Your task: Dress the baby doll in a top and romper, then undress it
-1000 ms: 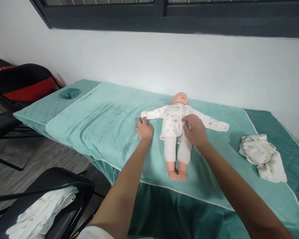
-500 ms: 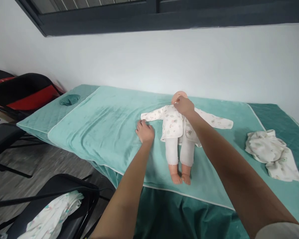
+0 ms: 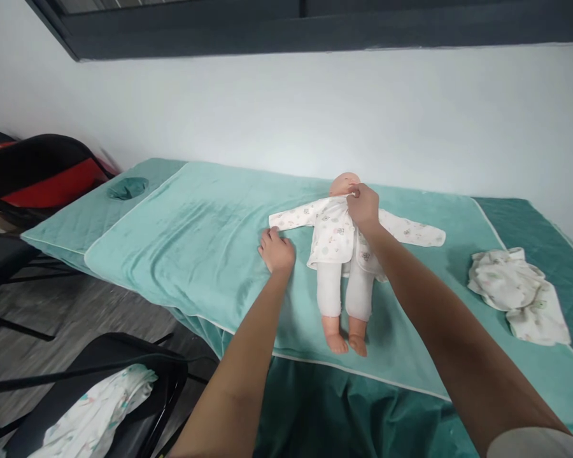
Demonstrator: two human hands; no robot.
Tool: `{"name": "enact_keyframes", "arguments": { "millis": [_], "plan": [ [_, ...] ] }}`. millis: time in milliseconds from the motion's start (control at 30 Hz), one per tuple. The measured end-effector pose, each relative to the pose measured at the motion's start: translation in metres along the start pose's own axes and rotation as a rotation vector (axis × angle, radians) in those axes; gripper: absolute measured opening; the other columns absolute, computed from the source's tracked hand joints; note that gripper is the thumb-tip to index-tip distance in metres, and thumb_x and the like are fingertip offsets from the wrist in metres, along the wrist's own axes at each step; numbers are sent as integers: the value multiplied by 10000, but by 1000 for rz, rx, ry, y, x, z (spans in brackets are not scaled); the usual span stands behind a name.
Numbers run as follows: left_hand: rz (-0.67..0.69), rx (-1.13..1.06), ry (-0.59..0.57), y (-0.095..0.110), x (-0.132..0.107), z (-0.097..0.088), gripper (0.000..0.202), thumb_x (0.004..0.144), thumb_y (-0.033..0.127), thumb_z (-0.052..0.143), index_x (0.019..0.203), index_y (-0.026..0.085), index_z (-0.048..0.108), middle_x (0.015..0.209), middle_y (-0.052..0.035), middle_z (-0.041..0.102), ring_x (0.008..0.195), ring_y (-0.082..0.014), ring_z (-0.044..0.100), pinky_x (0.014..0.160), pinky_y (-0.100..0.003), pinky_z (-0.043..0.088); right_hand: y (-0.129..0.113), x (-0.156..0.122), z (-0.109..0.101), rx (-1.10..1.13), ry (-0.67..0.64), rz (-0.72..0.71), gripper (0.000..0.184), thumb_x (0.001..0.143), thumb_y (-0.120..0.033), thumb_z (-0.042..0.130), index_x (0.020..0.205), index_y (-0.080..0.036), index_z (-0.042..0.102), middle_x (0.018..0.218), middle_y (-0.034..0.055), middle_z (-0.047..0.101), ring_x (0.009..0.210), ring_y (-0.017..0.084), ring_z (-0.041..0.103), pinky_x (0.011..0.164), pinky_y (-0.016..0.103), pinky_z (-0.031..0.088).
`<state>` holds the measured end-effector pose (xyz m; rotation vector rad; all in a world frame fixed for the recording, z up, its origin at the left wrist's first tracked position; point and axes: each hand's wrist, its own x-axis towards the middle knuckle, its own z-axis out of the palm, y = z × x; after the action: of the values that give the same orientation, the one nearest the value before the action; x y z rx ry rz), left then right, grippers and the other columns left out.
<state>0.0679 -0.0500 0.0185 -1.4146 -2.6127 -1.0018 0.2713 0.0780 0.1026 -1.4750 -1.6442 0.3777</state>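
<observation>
A baby doll (image 3: 342, 254) lies on its back on a light teal towel (image 3: 195, 242), head toward the wall, arms spread. It wears a white printed jacket (image 3: 333, 230) and white trousers. My right hand (image 3: 363, 205) is at the doll's neck, fingers pinched on the jacket's collar. My left hand (image 3: 275, 249) rests on the towel beside the end of the doll's left-side sleeve, fingers curled, touching the cuff.
A crumpled white printed garment (image 3: 518, 294) lies on the towel at the right. The towel covers a dark teal padded table (image 3: 344, 413) against a white wall. Black and red chairs (image 3: 42, 175) stand at the left; a black chair (image 3: 100, 394) in front holds more white clothes.
My right hand went from the doll's waist up to its neck and now grips the collar. My left hand stayed by the sleeve end. The view shifted slightly.
</observation>
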Motion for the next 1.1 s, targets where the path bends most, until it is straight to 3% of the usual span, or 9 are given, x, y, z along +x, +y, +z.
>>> {"name": "enact_keyframes", "arguments": {
  "millis": [100,200,333,467,667,800,933,1000,1100],
  "plan": [
    [9,7,-15,0,0,-1,455,910,187,462,1356,205,548,1449,-162,518,1275,-331,528,1021,-484,418,1,0,1,-17,-7,12,350,742,-125,461,1031,-172,653,1034,99,670,989,263,607,926,420,486],
    [12,17,-20,0,0,-1,469,908,185,469,1369,200,553,1447,-167,517,1269,-338,528,1020,-492,419,1,-2,1,-56,-14,-14,406,742,-118,469,1110,-174,632,1141,121,610,983,259,593,908,428,495],
    [9,18,-16,0,1,-1,473,907,186,475,1372,199,558,1455,-167,510,1276,-338,528,1029,-491,416,-1,-10,-4,-104,-3,-150,457,751,-61,433,1155,-157,623,1304,154,507,1170,282,522,991,445,472],
    [14,7,-16,1,0,-2,470,909,183,471,1369,201,561,1456,-167,509,1281,-331,529,1030,-483,419,3,-29,-20,-115,-41,-270,367,814,-78,423,1074,-187,659,1349,139,528,1266,301,473,1091,488,416],
    [3,-27,-12,0,1,-1,468,905,178,483,1365,209,562,1466,-165,502,1319,-321,508,1072,-484,394,27,-86,-57,-65,-106,-309,337,955,-274,453,1223,-174,629,1385,154,588,1334,297,496,1170,511,373],
    [16,-15,-5,-1,1,0,464,898,182,494,1355,213,569,1449,-158,512,1300,-323,522,1057,-479,410,41,-139,-81,-76,-144,-326,414,1014,-372,441,1366,-194,567,1525,136,508,1431,282,449,1198,513,366],
    [28,-7,2,-2,1,0,464,898,183,499,1356,206,568,1444,-165,511,1296,-327,529,1042,-478,422,53,-188,-93,-113,-198,-361,462,1039,-370,416,1462,-199,489,1587,136,438,1472,282,413,1196,531,370],
    [27,-19,1,-2,2,1,461,897,180,502,1352,204,569,1449,-168,508,1303,-329,525,1044,-486,421,59,-204,-94,-116,-198,-321,473,1033,-361,428,1476,-200,471,1557,142,476,1442,283,451,1173,526,399],
    [22,-36,1,-2,2,1,450,893,174,507,1336,210,574,1450,-167,512,1315,-327,517,1053,-496,412,66,-213,-91,-117,-93,-162,462,989,-352,485,1423,-195,511,1403,152,603,1304,300,561,1073,509,479]
  ]
}}
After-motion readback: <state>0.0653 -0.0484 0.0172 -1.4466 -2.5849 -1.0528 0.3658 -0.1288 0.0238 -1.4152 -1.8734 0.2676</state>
